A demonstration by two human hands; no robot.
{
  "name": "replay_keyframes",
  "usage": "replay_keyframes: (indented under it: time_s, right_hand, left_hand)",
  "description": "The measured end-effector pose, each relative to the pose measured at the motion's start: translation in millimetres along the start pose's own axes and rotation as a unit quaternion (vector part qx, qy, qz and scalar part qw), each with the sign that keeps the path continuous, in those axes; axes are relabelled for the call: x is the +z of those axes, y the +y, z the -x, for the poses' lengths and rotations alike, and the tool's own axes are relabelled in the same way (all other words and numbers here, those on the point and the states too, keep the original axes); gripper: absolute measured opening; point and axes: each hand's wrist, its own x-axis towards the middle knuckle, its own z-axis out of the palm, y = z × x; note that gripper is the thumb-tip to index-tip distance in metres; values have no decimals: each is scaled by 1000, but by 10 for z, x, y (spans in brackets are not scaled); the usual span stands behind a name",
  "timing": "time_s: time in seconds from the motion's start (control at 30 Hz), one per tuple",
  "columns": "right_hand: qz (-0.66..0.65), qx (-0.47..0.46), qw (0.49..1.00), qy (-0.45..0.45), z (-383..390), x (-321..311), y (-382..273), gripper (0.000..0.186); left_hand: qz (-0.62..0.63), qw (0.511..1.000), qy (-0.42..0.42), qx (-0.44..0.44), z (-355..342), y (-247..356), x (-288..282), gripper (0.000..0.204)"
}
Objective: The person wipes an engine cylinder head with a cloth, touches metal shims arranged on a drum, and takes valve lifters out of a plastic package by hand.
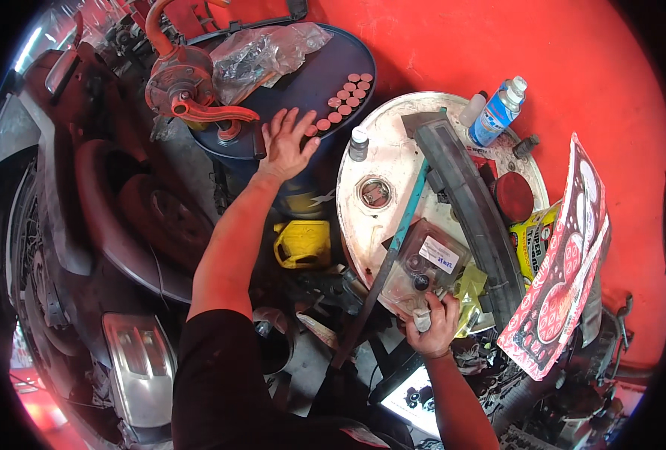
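My left hand (288,142) is spread palm-down over the dark blue drum (295,86). Its fingertips are right beside several round pinkish-red discs (334,118), laid out in rows near the drum's edge. Whether a finger touches the nearest disc I cannot tell. On the white drum top (363,247), my right hand (434,330) has its fingers closed round a small crumpled whitish piece (421,320). Just beyond that hand lies a clear plastic case (415,262) with a white label and dark round parts inside. A yellowish plastic bag (469,292) is against its right side.
An orange-handled hand pump (183,86) and crumpled clear plastic (261,56) are on the blue drum. The white drum carries a long dark trim piece (468,202), a teal bar (408,210), a spray can (498,112) and a gasket pack (558,270). A motorcycle (108,202) stands left.
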Motion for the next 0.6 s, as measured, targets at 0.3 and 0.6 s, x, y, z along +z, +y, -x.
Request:
replay_keyframes:
  time_s: [0.3, 0.6]
  right_hand:
    - [-9, 5, 1000, -14, -32, -45, -1, 57]
    - [-21, 8, 1000, -12, -18, -37, 1, 58]
  left_hand:
    - [-26, 995, -96, -20, -194, 87, -33, 49]
    - [-38, 992, -123, -5, -455, 308, 82, 53]
